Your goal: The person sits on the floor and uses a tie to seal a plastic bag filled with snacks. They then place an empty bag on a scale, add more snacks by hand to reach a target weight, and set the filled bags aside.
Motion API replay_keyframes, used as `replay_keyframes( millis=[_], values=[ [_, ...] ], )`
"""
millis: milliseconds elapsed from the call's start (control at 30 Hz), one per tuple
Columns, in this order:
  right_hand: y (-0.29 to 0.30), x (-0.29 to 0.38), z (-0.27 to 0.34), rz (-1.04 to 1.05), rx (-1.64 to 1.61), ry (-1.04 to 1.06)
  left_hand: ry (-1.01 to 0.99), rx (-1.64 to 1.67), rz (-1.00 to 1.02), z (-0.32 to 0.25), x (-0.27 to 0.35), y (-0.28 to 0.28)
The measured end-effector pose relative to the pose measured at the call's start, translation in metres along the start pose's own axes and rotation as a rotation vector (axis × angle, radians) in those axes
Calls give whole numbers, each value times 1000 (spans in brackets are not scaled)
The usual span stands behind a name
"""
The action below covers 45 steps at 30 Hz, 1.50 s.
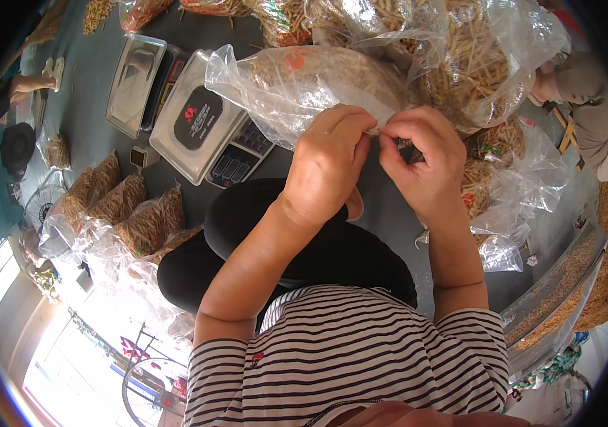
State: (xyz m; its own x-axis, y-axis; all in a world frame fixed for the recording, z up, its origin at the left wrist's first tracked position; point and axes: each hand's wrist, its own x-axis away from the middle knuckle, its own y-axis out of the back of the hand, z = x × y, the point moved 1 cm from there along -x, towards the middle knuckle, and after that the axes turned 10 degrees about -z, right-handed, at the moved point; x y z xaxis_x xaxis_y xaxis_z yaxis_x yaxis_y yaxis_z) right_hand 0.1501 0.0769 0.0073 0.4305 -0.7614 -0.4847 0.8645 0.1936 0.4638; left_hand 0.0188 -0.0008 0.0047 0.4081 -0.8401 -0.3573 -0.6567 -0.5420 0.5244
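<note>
My left hand [330, 155] and my right hand [421, 155] meet at the near edge of a clear plastic bag [325, 80] that holds tan dried sticks. The fingertips of both hands pinch a small bit of plastic between them; its exact form is too small to tell. The bag lies on its side, its loose end spread toward the left over a digital scale [192, 117]. Right beside it, a larger clear bag of tan sticks [469, 69] stands close to my right hand.
A second scale [135, 88] stands at the left. Several filled bags [149, 219] line the floor at the lower left, and more filled bags [488, 176] lie at the right. A tray of loose tan bits [554, 293] is at the lower right. Another person's leg [581, 91] shows at the right.
</note>
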Motion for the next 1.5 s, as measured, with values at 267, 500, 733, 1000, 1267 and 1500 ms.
replay_keyframes(
  millis=[267,500,733,1000,1267,1500],
  values=[
    [-1,5,0,-113,-136,-217,100,42,1,0,1,0],
    [-3,3,-4,-8,-45,-80,47,19,-13,1,1,-1],
    [-9,12,-6,-189,-673,-680,75,43,-13,-1,0,-1],
    [-17,18,-11,38,-428,-629,55,79,-27,-2,0,0],
    [-14,11,0,-157,-794,-804,-34,-269,-40,-15,-2,29],
    [86,-34,24,-302,-1720,-447,-239,-222,-32,11,-69,71]
  ],
)
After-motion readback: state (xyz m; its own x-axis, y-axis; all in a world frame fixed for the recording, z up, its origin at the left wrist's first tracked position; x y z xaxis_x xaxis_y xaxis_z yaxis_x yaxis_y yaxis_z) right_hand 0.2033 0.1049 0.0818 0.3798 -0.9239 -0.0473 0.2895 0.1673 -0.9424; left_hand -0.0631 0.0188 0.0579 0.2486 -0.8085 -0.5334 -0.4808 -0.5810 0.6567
